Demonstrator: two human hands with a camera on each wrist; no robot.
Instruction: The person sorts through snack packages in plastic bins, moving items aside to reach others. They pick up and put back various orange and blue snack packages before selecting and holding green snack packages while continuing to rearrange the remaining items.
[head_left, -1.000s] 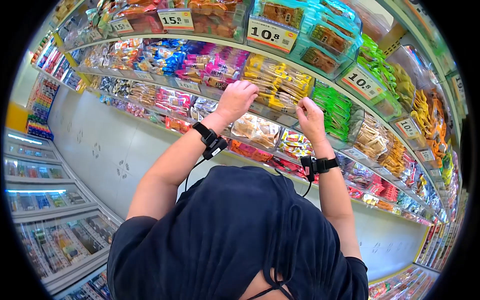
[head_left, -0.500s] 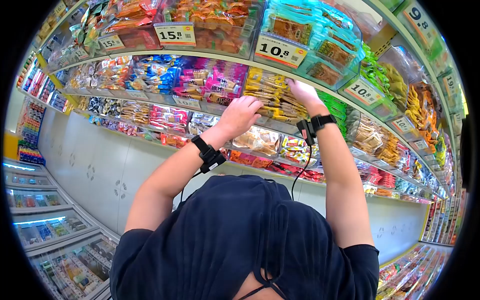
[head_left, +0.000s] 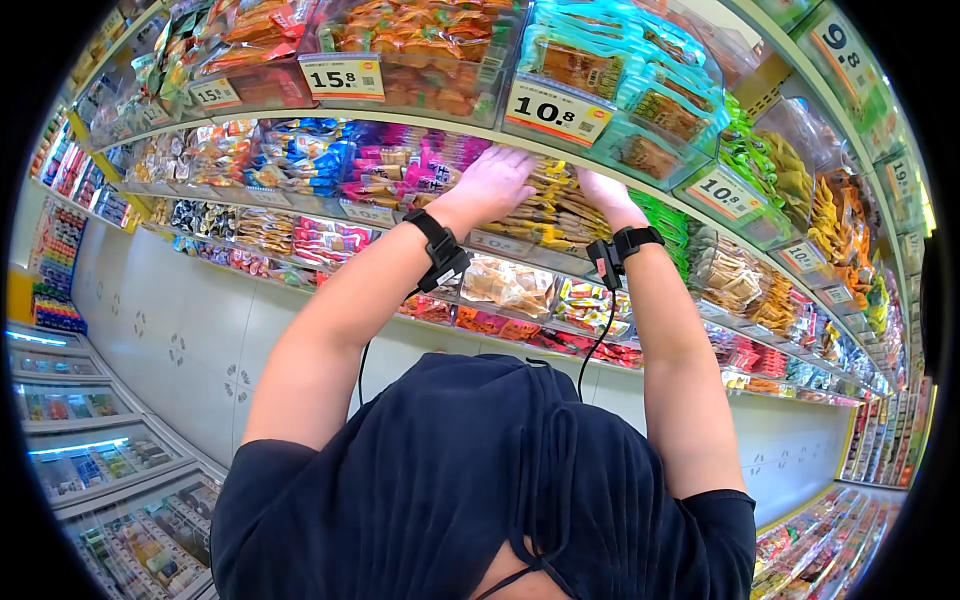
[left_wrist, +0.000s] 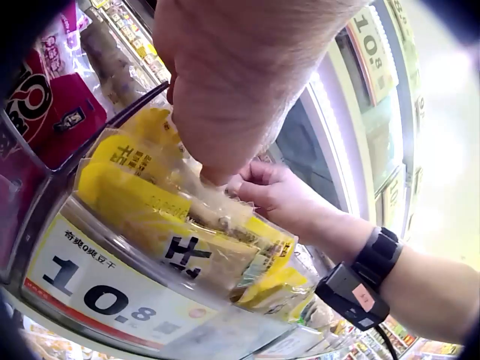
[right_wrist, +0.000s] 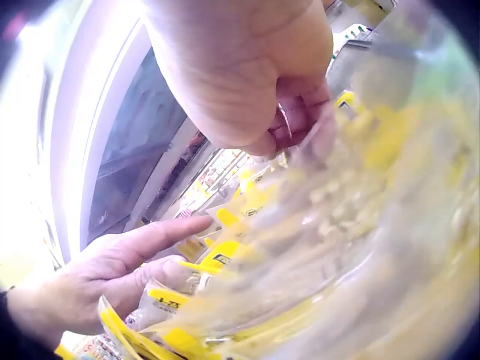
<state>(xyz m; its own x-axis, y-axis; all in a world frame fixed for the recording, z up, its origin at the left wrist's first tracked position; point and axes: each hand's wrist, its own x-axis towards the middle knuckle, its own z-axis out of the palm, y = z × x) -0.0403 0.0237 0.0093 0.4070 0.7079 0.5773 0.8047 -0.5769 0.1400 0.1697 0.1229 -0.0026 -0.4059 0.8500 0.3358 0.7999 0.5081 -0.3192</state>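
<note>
Yellow-ended clear snack packets [head_left: 556, 205] stand in a row in a clear bin on the middle shelf. My left hand [head_left: 497, 183] lies over the left side of the row. Its index finger and thumb reach out straight against the packet tops in the right wrist view, where the left hand [right_wrist: 124, 266] shows from the side. My right hand [head_left: 607, 196] reaches into the far right part of the bin. Its fingers curl at the upper edge of a packet, which the right hand [right_wrist: 262, 97] pinches. The shelf above partly hides the right fingertips in the head view.
Pink packets [head_left: 400, 170] fill the bin on the left, green packets [head_left: 662, 222] the one on the right. Close above runs the upper shelf with blue packets [head_left: 640, 60] and a price tag [head_left: 557, 108]. Glass-topped freezers [head_left: 130, 540] stand at the lower left.
Both hands have gone from the bin's front edge deeper among the yellow packets, the right first, then the left. The head view has shifted slightly.
</note>
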